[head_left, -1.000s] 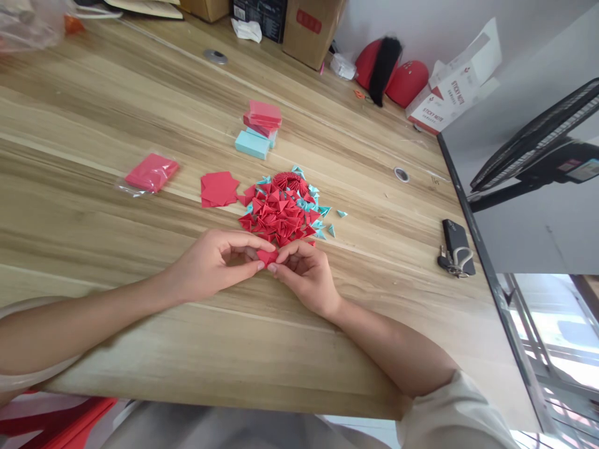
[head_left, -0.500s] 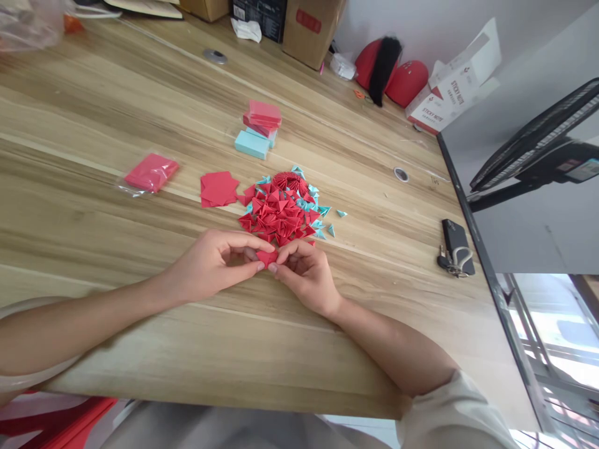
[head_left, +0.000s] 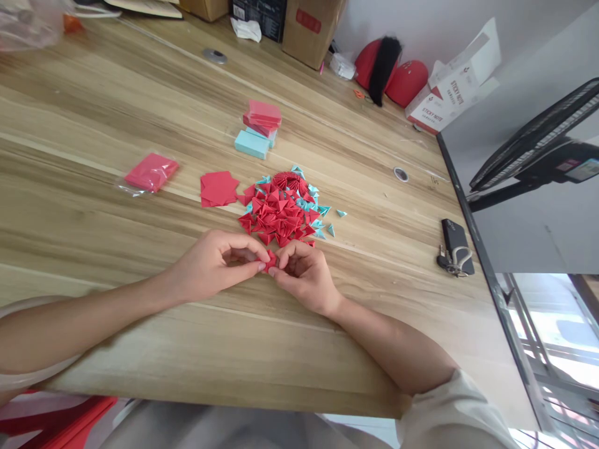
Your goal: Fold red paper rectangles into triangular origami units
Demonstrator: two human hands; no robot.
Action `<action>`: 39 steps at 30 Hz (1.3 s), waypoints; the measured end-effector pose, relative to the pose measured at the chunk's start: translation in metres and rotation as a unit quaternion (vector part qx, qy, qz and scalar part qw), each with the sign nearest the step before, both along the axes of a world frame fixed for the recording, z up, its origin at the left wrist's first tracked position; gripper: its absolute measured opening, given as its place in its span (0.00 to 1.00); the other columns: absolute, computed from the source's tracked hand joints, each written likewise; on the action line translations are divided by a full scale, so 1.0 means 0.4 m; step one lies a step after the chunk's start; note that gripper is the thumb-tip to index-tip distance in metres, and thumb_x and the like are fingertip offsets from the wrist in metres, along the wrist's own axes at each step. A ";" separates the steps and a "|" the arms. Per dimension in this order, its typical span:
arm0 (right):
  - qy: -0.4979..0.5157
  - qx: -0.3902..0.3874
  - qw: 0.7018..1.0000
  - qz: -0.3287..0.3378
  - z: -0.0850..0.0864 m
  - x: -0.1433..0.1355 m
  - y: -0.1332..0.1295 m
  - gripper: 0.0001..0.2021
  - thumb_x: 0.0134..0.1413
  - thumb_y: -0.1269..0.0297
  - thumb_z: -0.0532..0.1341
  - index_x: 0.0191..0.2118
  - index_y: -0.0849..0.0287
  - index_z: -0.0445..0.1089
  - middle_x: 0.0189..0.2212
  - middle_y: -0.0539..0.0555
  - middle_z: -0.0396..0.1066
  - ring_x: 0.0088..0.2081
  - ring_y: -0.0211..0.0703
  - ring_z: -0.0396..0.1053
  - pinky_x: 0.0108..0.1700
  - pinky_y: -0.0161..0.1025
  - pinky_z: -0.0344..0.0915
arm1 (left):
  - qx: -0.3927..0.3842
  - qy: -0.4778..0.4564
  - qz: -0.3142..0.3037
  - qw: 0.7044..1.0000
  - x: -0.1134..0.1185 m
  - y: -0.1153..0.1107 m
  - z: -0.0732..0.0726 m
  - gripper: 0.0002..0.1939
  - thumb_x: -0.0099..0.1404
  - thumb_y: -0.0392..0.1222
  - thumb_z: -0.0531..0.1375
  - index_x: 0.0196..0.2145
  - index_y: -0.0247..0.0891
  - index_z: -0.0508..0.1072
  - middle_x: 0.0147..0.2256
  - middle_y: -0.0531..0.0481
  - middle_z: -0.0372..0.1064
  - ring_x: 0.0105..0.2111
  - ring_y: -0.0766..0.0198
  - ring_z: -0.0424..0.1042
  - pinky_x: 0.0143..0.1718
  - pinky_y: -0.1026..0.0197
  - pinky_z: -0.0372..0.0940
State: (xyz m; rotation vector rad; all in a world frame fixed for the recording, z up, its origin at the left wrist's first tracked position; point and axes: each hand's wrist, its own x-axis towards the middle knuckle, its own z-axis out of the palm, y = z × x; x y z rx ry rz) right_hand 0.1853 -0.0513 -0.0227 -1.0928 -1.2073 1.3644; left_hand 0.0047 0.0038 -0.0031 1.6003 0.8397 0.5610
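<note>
A small folded piece of red paper (head_left: 270, 261) is pinched between my two hands, above the wooden table. My left hand (head_left: 219, 265) grips its left side between thumb and forefinger. On the other side, my right hand (head_left: 304, 271) holds it with curled fingers and thumb. Its exact folds are partly hidden by the fingertips. Just beyond my hands lies a heap of folded red paper triangles (head_left: 278, 215), with light blue paper triangles (head_left: 319, 227) along its right and far edges. A pleated red paper ring (head_left: 289, 181) rests at the heap's far side.
Loose red paper sheets (head_left: 218, 189) lie left of the heap, with a wrapped red paper pack (head_left: 152, 172) farther left. Behind are stacked red packs (head_left: 263, 115) and a blue pack (head_left: 251, 144). A black case with keys (head_left: 456, 246) sits right, near a fan (head_left: 538, 137).
The red paper between my fingers has been turned and bent into a more compact shape. My fingertips have shifted slightly; both arms stay in nearly the same place.
</note>
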 end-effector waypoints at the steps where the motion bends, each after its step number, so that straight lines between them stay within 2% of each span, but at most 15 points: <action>1: -0.001 -0.005 1.000 -0.001 0.001 0.000 0.000 0.18 0.43 0.56 0.72 0.26 0.56 0.61 0.22 0.46 0.65 0.24 0.33 0.61 0.26 0.34 0.59 | 0.001 -0.001 0.009 1.000 0.001 0.000 0.003 0.05 0.57 0.42 0.64 0.29 0.38 0.78 0.28 0.52 0.78 0.28 0.65 0.75 0.29 0.69 0.68; 7: 0.009 -0.019 1.000 -0.022 0.017 -0.001 0.002 0.16 0.48 0.51 0.69 0.32 0.56 0.66 0.23 0.46 0.66 0.23 0.32 0.61 0.25 0.33 0.60 | -0.006 0.008 0.065 0.998 0.003 0.000 0.011 0.07 0.54 0.44 0.65 0.29 0.38 0.77 0.27 0.51 0.77 0.26 0.64 0.74 0.25 0.68 0.66; 11: 0.003 -0.035 0.999 0.000 0.022 -0.004 0.002 0.18 0.46 0.49 0.69 0.30 0.57 0.67 0.23 0.47 0.67 0.23 0.32 0.61 0.26 0.34 0.61 | -0.011 0.004 0.076 0.997 0.003 0.000 0.013 0.07 0.54 0.45 0.65 0.29 0.39 0.77 0.26 0.52 0.77 0.25 0.65 0.74 0.24 0.69 0.65; 17: 0.015 -0.037 0.999 -0.020 0.017 -0.002 0.005 0.17 0.45 0.51 0.70 0.26 0.58 0.67 0.20 0.46 0.67 0.23 0.32 0.63 0.25 0.33 0.60 | -0.021 -0.009 0.061 0.998 0.005 -0.002 0.012 0.08 0.54 0.44 0.66 0.27 0.38 0.75 0.27 0.53 0.78 0.27 0.66 0.76 0.28 0.70 0.68; 21: 0.015 -0.053 0.998 -0.034 0.015 0.000 0.006 0.18 0.43 0.51 0.71 0.24 0.59 0.67 0.20 0.47 0.68 0.22 0.31 0.63 0.24 0.32 0.60 | -0.030 -0.024 0.054 0.998 0.006 -0.002 0.010 0.10 0.53 0.43 0.68 0.26 0.38 0.70 0.24 0.55 0.75 0.26 0.67 0.75 0.27 0.71 0.67; 25: 0.007 -0.060 0.998 -0.028 0.015 -0.001 0.004 0.19 0.39 0.49 0.72 0.23 0.58 0.67 0.22 0.49 0.72 0.23 0.33 0.65 0.25 0.33 0.62 | -0.044 -0.031 0.038 0.998 0.004 -0.001 0.011 0.10 0.54 0.43 0.69 0.32 0.39 0.73 0.27 0.55 0.77 0.29 0.66 0.77 0.29 0.71 0.69; 27: -0.001 -0.062 0.998 -0.025 0.015 -0.002 0.003 0.20 0.40 0.48 0.72 0.24 0.58 0.67 0.22 0.50 0.73 0.23 0.34 0.67 0.25 0.34 0.63 | -0.040 -0.018 0.019 0.999 0.004 0.001 0.012 0.08 0.57 0.44 0.66 0.34 0.39 0.76 0.30 0.53 0.79 0.31 0.65 0.77 0.31 0.70 0.70; 30: -0.019 -0.062 0.998 -0.019 0.016 -0.002 0.000 0.19 0.42 0.48 0.71 0.25 0.58 0.67 0.20 0.50 0.72 0.22 0.35 0.67 0.24 0.34 0.62 | -0.025 0.004 0.003 1.000 0.003 0.002 0.016 0.08 0.60 0.46 0.64 0.32 0.39 0.79 0.30 0.52 0.80 0.31 0.63 0.77 0.31 0.68 0.69; 34: -0.020 -0.053 0.998 -0.018 0.015 0.000 -0.004 0.19 0.44 0.49 0.71 0.25 0.58 0.66 0.19 0.49 0.71 0.20 0.33 0.64 0.22 0.33 0.60 | -0.027 0.013 0.004 1.000 0.005 -0.001 0.026 0.09 0.60 0.45 0.63 0.28 0.38 0.78 0.27 0.52 0.79 0.28 0.64 0.76 0.28 0.68 0.68; 39: -0.006 -0.043 0.999 -0.008 0.011 0.003 -0.008 0.16 0.48 0.53 0.69 0.27 0.59 0.67 0.23 0.52 0.75 0.22 0.34 0.67 0.23 0.33 0.61 | -0.053 0.012 0.008 0.998 0.011 -0.005 0.036 0.09 0.60 0.44 0.62 0.26 0.37 0.76 0.24 0.52 0.77 0.24 0.67 0.73 0.23 0.70 0.63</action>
